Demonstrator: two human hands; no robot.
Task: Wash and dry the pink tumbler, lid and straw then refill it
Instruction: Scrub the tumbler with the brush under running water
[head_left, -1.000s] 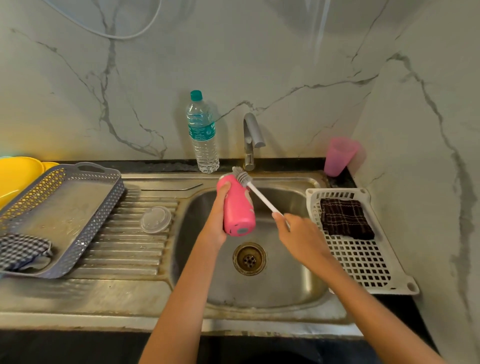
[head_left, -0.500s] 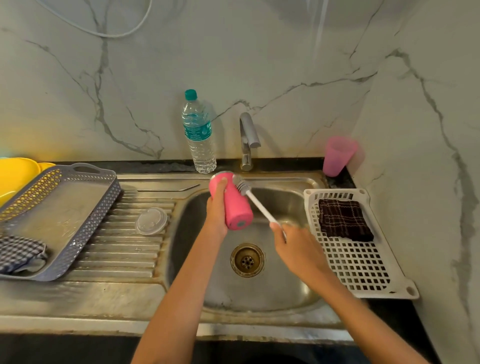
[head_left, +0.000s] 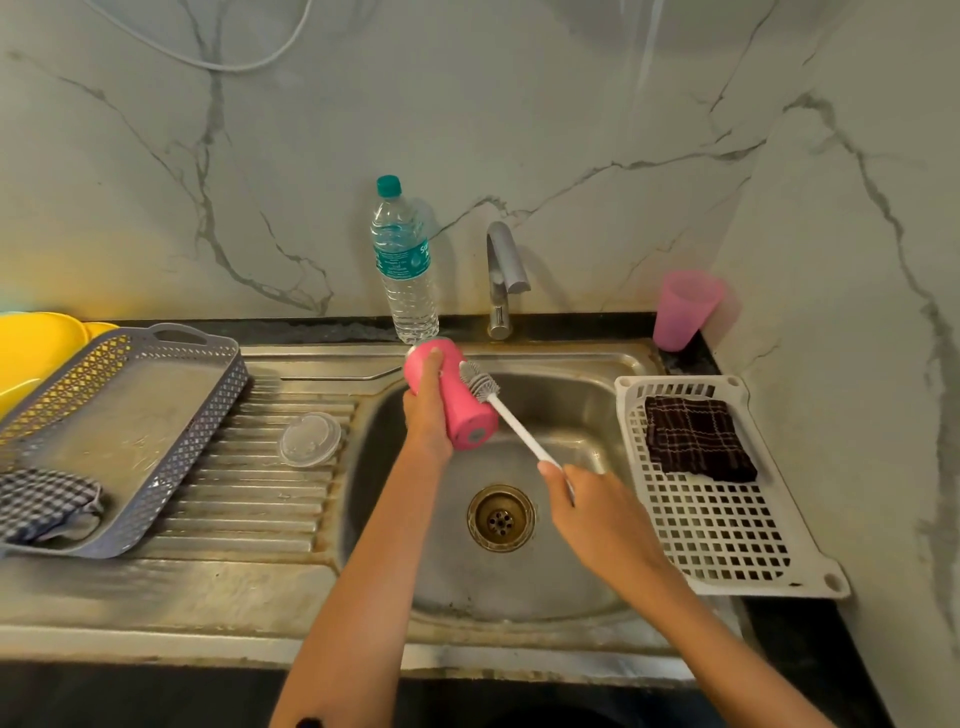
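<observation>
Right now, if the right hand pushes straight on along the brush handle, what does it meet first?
The pink tumbler, gripped by the left hand. The brush in the right hand points up-left with its head seemingly against the tumbler's side, so that comes first.

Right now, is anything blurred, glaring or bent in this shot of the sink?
Head view: wide-angle lens bows the sink's front edge; pink tumbler and brush look sharp; soft shadows sit beside the water bottle and tap; a yellow glow tints the left wall.
</observation>
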